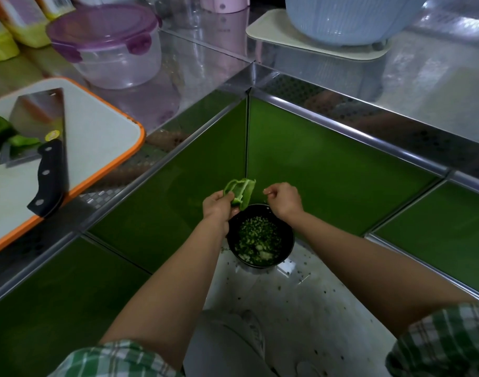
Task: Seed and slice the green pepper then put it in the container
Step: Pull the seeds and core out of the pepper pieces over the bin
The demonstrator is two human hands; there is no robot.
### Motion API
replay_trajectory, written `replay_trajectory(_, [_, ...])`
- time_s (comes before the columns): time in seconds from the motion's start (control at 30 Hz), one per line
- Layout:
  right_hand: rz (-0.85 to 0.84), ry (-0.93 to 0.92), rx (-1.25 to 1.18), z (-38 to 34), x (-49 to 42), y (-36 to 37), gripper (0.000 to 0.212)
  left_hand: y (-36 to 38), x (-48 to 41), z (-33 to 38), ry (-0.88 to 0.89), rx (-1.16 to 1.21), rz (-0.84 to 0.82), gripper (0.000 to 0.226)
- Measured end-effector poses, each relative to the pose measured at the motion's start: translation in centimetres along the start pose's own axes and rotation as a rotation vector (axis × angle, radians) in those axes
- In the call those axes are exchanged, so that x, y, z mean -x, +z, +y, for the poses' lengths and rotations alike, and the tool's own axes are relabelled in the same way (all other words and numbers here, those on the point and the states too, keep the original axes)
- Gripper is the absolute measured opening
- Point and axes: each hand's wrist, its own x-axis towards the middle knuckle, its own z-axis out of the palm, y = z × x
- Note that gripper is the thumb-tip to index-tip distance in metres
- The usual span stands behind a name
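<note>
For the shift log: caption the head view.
Left hand holds a green pepper piece above a black bin of scraps; right hand hovers alongside, fingers curled.

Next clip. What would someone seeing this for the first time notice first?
The two bare arms reaching down to a black bin on the floor, holding chopped green scraps. Over it the left hand grips a green pepper piece, the right hand close beside with fingers curled. Up left, a cleaver lies on the orange-edged cutting board.
</note>
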Motion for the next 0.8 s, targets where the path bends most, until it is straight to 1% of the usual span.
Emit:
replay_trajectory(0.03, [0.016,-0.017,-0.024,-0.2,0.2,0.0,0.024,0.1,-0.1,0.0,-0.005,0.013,0.001,0.025])
replay_trajectory(0.17, [0.179,-0.127,-0.182,-1.7,1.3,-0.3,0.009,0.2,-0.1,-0.2,0.022,0.023,0.016,0.031])
replay_trajectory(0.2, [0.172,-0.139,-0.205,-2.0,1.4,-0.3,0.007,0.3,0.0,-0.1,0.022,0.026,0.011,0.031])
replay_trajectory(0.27, [0.068,-0.127,-0.210,-2.7,1.5,-0.2,0.008,0.3,0.2,-0.1,0.015,0.026,-0.016,0.031])
replay_trajectory(0.33, [-0.039,-0.080,-0.162,-3.1,1.5,0.1,0.020,0.3,0.5,-0.1,0.018,0.023,-0.056,0.033])
replay_trajectory(0.4, [-0.085,-0.022,-0.144,-3.5,1.4,0.3,0.030,0.3,0.7,-0.2,0.043,0.007,-0.093,0.034])
replay_trajectory(0.47, [-0.119,0.058,-0.213,-3.8,1.4,0.4,0.032,0.1,0.8,-0.1,0.088,-0.033,-0.113,0.034])
replay_trajectory(0.53, [-0.130,0.146,-0.273,-4.1,1.4,0.2,0.027,-0.1,0.7,-0.1,0.144,-0.081,-0.137,0.035])
replay_trajectory(0.6, [-0.110,0.174,-0.254,-4.3,1.4,-0.1,0.016,-0.2,0.8,0.0,0.183,-0.134,-0.161,0.035])
replay_trajectory(0.67, [-0.088,0.146,-0.198,-4.5,1.6,-0.2,0.012,-0.2,0.9,0.0,0.197,-0.176,-0.182,0.031])
replay_trajectory(0.8, [-0.037,0.065,-0.072,-4.7,2.0,-0.5,0.015,-0.1,1.2,0.0,0.213,-0.248,-0.202,0.016])
